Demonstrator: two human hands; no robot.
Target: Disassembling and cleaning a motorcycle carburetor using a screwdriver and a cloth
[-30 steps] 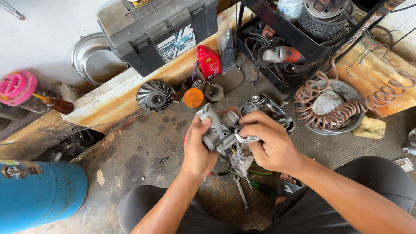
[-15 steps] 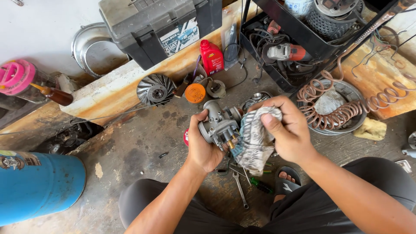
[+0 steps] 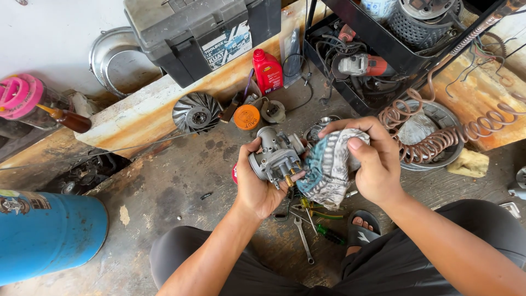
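Note:
My left hand (image 3: pixel 256 183) grips a grey metal carburetor (image 3: pixel 276 156) from below and the left, brass jets pointing down toward me. In my right hand (image 3: pixel 372 161) I hold a patterned blue-and-white rag (image 3: pixel 329 167) bunched around a part that stays hidden inside it. The rag touches the carburetor's right side. Both hands hover over a stained concrete floor (image 3: pixel 164 186), above my knees.
Wrenches and screwdrivers (image 3: pixel 307 230) lie under my hands. Beyond are an orange-lidded tin (image 3: pixel 246 117), red bottle (image 3: pixel 267 70), finned fan wheel (image 3: pixel 196 112), grey toolbox (image 3: pixel 203 33), black rack with an angle grinder (image 3: pixel 364 66), coiled copper hose (image 3: pixel 433 140) and blue cylinder (image 3: pixel 46 233) at left.
My right hand lifted the rag from beneath the carburetor and wrapped it in a bundle at the carburetor's right side. The left hand turned the carburetor a little.

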